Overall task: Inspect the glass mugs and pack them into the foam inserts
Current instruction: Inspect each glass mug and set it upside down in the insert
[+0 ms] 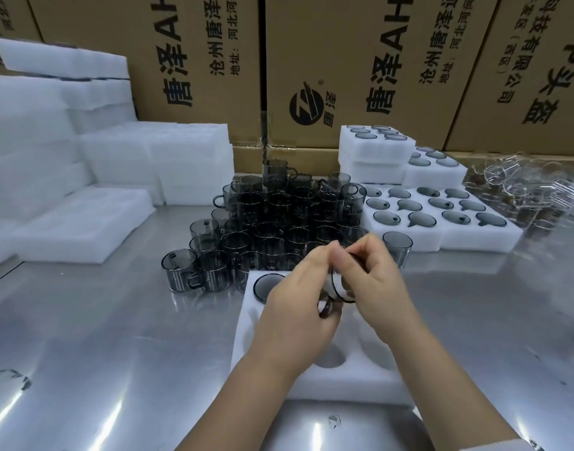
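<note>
From the head camera, your two hands meet just above the middle of the frame, over the bench (100,336). Your left hand (298,307) and your right hand (376,281) both grasp one smoky glass mug (339,288) between them. It is tipped on its side with the dark rim facing you, and its handle shows under your left fingers. Your right fingers curl round the far side of the rim.

The mug is held above a white foam insert (246,327) lying on the bench right under your hands. One packed mug (267,286) already sits in its upper left pocket. Two pockets nearer you show only foam.

Behind the insert, in the centre of the frame, stands a pile of mugs (279,216), stacked in layers. A single mug (397,249) stands just right of the pile.

To the right lie filled inserts (441,219), some stacked. Clear glass pieces (523,187) lie at the far right. Foam stacks (35,157) fill the left, and printed cardboard boxes (344,60) line the back.
</note>
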